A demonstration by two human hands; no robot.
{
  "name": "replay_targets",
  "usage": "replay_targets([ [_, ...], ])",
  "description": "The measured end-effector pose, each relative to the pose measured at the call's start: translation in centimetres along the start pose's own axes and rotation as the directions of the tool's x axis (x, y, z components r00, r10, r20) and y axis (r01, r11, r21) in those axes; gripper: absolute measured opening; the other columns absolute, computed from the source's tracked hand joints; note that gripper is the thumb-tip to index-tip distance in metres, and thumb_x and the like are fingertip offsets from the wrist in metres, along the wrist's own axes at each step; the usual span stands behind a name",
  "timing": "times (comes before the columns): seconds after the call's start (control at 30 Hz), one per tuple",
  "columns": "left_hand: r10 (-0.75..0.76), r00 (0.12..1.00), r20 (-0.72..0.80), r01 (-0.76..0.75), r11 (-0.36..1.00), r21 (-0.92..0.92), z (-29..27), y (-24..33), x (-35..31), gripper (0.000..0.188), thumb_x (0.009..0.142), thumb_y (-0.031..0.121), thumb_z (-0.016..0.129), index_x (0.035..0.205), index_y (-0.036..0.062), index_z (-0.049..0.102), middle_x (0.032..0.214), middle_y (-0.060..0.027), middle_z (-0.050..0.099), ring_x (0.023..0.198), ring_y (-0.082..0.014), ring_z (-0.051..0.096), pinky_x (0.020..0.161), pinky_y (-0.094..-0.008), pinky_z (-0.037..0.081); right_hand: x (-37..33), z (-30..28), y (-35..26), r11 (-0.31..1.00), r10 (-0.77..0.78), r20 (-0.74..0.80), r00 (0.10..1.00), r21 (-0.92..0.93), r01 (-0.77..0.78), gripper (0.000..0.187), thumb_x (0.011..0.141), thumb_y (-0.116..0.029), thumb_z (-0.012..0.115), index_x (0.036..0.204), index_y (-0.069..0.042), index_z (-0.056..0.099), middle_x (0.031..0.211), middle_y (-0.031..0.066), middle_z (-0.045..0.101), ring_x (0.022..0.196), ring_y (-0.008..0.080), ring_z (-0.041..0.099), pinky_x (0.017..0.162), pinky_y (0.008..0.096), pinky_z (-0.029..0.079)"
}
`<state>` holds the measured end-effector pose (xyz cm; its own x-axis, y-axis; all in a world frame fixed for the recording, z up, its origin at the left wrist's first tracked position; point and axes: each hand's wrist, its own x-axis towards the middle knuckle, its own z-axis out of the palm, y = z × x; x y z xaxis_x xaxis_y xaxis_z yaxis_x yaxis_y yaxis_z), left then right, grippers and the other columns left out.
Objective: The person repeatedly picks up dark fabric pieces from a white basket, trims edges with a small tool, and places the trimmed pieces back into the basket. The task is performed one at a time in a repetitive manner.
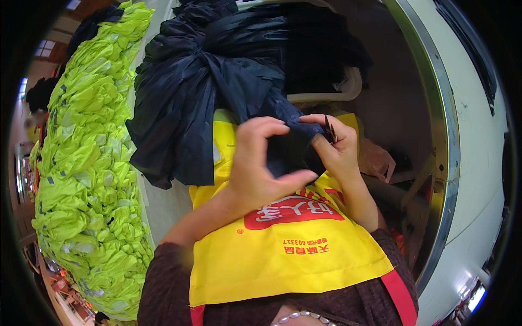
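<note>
A large bundle of dark navy fabric point(185, 92), thin and slightly shiny, is gathered in front of me, and one part of it runs down between my hands. My right hand point(341, 152) pinches the edge of this part between thumb and fingers. Small dark thread snips point(329, 129) stick out from the same hand, their lower part hidden in the fingers. Just left of that, my left hand point(251, 163) is open, its thumb and fingers spread wide in a C shape, slightly blurred, with nothing seen in it. The dark cloth shows behind the gap.
A yellow apron point(283, 271) with a red patch covers my lap. To the left, a tall heap of lime-yellow garments point(92, 163) lies along a pale table edge point(163, 209). A white plastic frame point(350, 87) stands beyond the fabric. At right is a metal-edged pale table point(478, 179).
</note>
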<state>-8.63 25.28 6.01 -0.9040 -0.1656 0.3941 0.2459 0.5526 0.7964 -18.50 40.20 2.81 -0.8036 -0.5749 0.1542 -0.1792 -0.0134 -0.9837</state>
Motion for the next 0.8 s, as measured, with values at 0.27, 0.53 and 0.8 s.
replay_targets([
  [0.27, 0.107, 0.994, 0.002, -0.107, 0.994, 0.017, 0.3, -4.7, 0.2, 0.016, 0.078, 0.001, 0.054, 0.093, 0.0008, 0.059, 0.087, -0.0142, 0.059, 0.081, -0.0295, 0.058, 0.079, -0.0331, 0.045, 1.2, -1.2, 0.7, 0.994, 0.023, 0.240, 0.970, -0.111, 0.004, 0.021, 0.072, -0.002, 0.067, 0.092, 0.001, 0.062, 0.066, 0.0039, 0.055, 0.062, 0.0070, 0.051, 0.057, 0.0205, 0.041],
  [0.53, -0.665, 0.613, 0.428, 0.651, 0.117, -0.750, -0.6, -4.1, 0.7, 0.017, 0.088, 0.018, 0.054, 0.089, 0.0021, 0.061, 0.080, -0.0024, 0.063, 0.072, -0.0086, 0.058, 0.072, -0.0218, 0.047, 2.3, -2.0, 3.9, 0.957, 0.148, 0.414, 0.898, 0.169, -0.235, 0.022, 0.088, -0.025, 0.057, 0.083, -0.004, 0.061, 0.069, -0.0035, 0.053, 0.065, 0.0046, 0.047, 0.061, 0.0194, 0.040],
  [0.8, -0.650, 0.543, 0.532, 0.689, -0.017, -0.724, -0.1, -5.3, 0.1, 0.016, 0.086, 0.017, 0.057, 0.090, 0.0032, 0.063, 0.087, -0.0050, 0.066, 0.078, -0.0128, 0.061, 0.076, -0.0245, 0.048, 2.8, -1.5, 3.4, 0.981, -0.074, 0.173, 0.982, -0.163, 0.102, 0.013, 0.081, -0.016, 0.065, 0.083, -0.004, 0.063, 0.073, 0.0033, 0.056, 0.067, 0.0133, 0.053, 0.062, 0.0227, 0.042],
])
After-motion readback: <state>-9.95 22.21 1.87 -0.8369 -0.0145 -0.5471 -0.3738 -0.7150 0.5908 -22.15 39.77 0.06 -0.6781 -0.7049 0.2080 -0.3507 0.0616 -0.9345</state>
